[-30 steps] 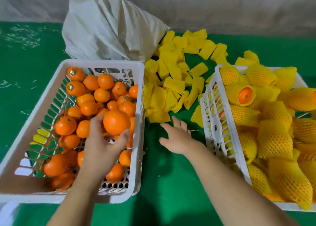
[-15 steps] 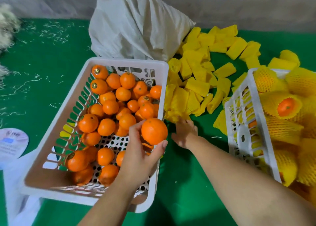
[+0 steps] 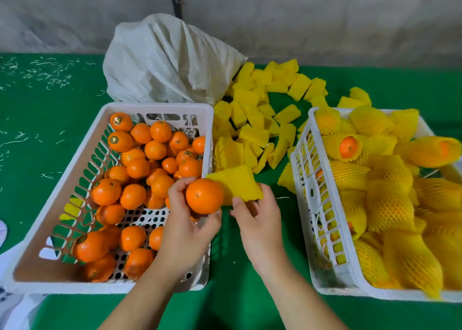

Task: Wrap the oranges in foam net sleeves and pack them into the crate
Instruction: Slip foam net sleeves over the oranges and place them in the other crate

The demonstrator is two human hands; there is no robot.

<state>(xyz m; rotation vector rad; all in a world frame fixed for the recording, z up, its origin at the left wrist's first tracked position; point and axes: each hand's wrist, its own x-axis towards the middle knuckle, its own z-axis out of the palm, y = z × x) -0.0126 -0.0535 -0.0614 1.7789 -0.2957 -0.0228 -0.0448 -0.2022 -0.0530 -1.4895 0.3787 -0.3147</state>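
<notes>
My left hand (image 3: 186,232) grips a bare orange (image 3: 204,196) over the right rim of the left white crate (image 3: 62,179), which holds several loose oranges (image 3: 140,164). My right hand (image 3: 260,222) pinches a flat yellow foam net sleeve (image 3: 236,183), which touches the orange's right side. A loose heap of yellow sleeves (image 3: 260,119) lies on the green table between the crates. The right white crate (image 3: 303,204) is filled with several oranges wrapped in yellow sleeves (image 3: 390,199).
A crumpled white sack (image 3: 165,62) lies behind the left crate, against a grey wall. The green table cover (image 3: 37,119) has white scraps scattered at the left. White plastic pokes in at the lower left corner (image 3: 12,304).
My left hand lifted the orange out of the left crate and carried it right. My right hand picked up a sleeve from the heap and brought it against the orange.
</notes>
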